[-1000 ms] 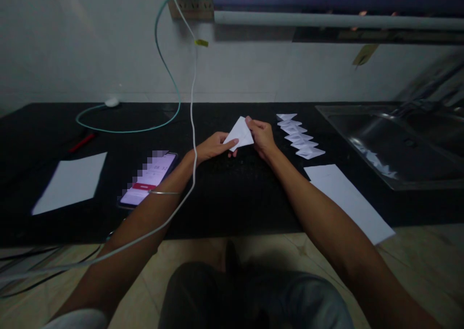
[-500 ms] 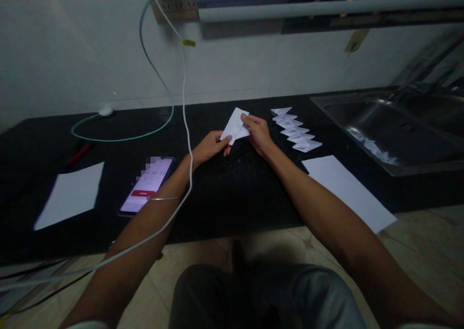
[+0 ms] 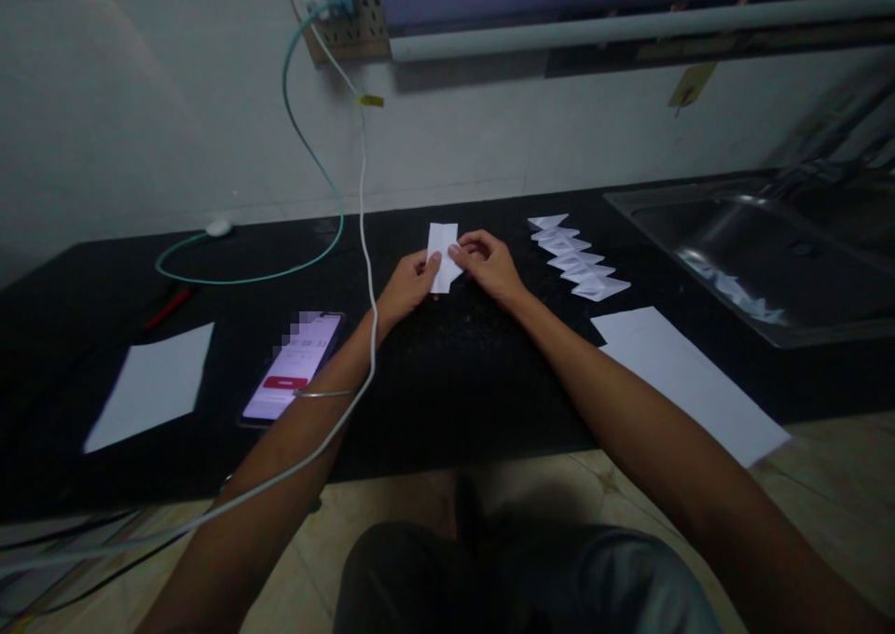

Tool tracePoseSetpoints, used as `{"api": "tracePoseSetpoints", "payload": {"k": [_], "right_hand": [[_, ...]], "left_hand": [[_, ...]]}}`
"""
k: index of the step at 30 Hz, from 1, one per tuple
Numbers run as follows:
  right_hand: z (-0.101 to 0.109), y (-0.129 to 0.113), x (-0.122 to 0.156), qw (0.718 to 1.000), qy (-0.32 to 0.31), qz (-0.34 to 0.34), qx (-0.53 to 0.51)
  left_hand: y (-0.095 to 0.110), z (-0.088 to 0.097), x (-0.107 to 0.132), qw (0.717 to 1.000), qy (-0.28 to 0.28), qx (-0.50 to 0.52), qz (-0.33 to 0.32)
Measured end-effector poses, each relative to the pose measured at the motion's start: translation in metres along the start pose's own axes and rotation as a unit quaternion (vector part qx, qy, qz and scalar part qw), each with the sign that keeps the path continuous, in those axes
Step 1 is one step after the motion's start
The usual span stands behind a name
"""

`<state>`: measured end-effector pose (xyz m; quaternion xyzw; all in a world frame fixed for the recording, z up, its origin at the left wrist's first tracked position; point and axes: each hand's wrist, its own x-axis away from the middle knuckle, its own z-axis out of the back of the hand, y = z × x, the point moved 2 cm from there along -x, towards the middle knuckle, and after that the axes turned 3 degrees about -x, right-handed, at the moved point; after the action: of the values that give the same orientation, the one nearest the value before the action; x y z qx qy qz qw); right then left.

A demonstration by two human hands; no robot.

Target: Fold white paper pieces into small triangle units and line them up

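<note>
A small white folded paper [image 3: 441, 247] stands as a narrow upright strip just above the black counter [image 3: 447, 373]. My left hand [image 3: 409, 284] pinches its lower left side with thumb and fingers. My right hand [image 3: 485, 263] pinches its right edge, fingers closed on it. Both hands meet at the middle of the counter, close to the back wall.
A row of several folded white paper pieces [image 3: 577, 259] lies right of my hands. A white sheet [image 3: 689, 382] overhangs the front edge at the right, another sheet [image 3: 154, 384] lies at the left. A lit phone [image 3: 292, 366], white cable [image 3: 364, 270], green cable [image 3: 280, 266] and steel sink [image 3: 762, 261] surround them.
The paper went from a wide triangular shape held tilted to a narrow upright strip. My hands came closer together on it. The view shifted slightly.
</note>
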<state>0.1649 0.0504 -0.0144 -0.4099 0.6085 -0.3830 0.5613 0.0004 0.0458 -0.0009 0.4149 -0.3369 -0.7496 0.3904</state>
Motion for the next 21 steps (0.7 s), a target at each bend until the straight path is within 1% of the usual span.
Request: {"api": "tracePoseSetpoints", "payload": {"k": [2,4,6,8,10,13,15,17,21], "right_hand": [[0.0,-0.004,0.002,0.999,0.024,0.032,0.031],[0.0,-0.009,0.005,0.994,0.028,0.073,0.075],[-0.002,-0.013,0.009,0.988,0.006,0.104,0.116],[-0.005,-0.015,0.012,0.984,-0.027,0.112,0.136],[-0.008,-0.015,0.015,0.984,-0.062,0.103,0.134],[-0.012,-0.012,0.014,0.987,-0.097,0.086,0.1],[-0.012,-0.01,0.012,0.989,-0.101,0.074,0.075],[-0.012,-0.008,0.011,0.992,-0.099,0.054,0.058],[-0.01,-0.006,0.009,0.994,-0.097,0.014,0.037]], "left_hand": [[0.0,0.002,-0.001,0.999,0.03,-0.009,0.004],[0.0,0.002,-0.001,0.999,0.04,-0.006,0.008],[0.0,0.002,0.0,1.0,0.027,0.01,0.005],[0.0,0.001,0.001,1.0,0.0,0.026,0.002],[-0.002,0.001,0.001,0.999,-0.015,0.029,0.006],[-0.005,0.001,0.0,1.0,-0.001,0.004,0.001],[-0.007,0.002,-0.001,1.0,0.014,-0.019,-0.011],[-0.008,0.003,-0.002,0.999,0.016,-0.038,-0.022],[-0.006,0.002,-0.001,0.998,-0.006,-0.058,-0.039]]}}
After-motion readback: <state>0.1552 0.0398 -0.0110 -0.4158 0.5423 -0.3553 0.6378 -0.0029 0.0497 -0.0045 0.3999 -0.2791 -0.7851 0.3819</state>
